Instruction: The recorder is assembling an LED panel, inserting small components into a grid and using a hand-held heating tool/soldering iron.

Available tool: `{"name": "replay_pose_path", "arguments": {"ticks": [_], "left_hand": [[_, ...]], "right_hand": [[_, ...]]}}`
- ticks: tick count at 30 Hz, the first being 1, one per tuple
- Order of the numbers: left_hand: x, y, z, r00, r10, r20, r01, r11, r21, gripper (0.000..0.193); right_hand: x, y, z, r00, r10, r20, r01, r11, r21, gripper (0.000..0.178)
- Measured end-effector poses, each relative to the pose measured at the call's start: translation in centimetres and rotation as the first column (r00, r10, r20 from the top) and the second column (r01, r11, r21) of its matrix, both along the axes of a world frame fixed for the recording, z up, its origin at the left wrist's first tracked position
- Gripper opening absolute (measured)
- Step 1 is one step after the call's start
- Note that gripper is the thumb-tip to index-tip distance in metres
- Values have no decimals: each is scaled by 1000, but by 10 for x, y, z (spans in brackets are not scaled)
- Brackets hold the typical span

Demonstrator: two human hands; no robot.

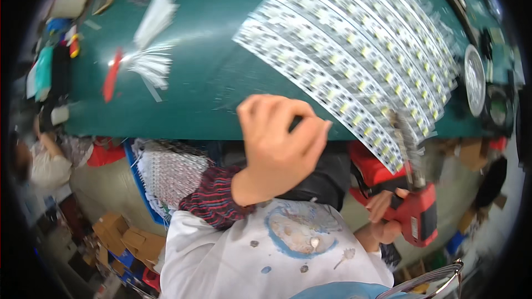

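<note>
My left hand (280,144) hovers at the table's front edge, fingers curled in toward the thumb. Whatever it may hold is too small or hidden to make out. In my right hand (382,218) is a red and black cordless power tool (419,218), with a long metal front end blurred by motion. That front end reaches up over the near right corner of a wide panel of LED strips (354,61). The panel is white with rows of yellowish LEDs, and its near corner overhangs the table edge.
On the green table (194,105) lie bundles of thin white strips (152,63) beside a red piece (112,75). At the right stands a round, clear-looking roll (475,80). A blue-rimmed bin (134,171) filled with strips sits below left, near cardboard boxes (130,238). Another person (50,160) is at far left.
</note>
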State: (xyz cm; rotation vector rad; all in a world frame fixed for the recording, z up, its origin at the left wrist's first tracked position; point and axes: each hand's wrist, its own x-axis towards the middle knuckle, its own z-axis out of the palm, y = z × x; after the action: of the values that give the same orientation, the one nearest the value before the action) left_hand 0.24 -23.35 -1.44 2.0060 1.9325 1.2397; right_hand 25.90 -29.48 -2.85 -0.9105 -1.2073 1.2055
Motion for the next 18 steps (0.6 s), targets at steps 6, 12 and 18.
{"name": "replay_pose_path", "arguments": {"ticks": [6, 12, 18], "left_hand": [[-27, 2, 23, 999, -38, -11, 39, 994, 99, 19], [-140, 19, 51, 864, 255, -435, -260, 964, 49, 16], [-252, 105, 39, 738, 189, -647, -235, 972, 15, 14]], "right_hand": [[-2, 27, -16, 910, -354, 214, 318, 930, 184, 71], [-13, 36, -14, 941, -302, 151, 274, 945, 180, 71], [-27, 36, -8, 964, -228, 137, 203, 964, 173, 70]]}}
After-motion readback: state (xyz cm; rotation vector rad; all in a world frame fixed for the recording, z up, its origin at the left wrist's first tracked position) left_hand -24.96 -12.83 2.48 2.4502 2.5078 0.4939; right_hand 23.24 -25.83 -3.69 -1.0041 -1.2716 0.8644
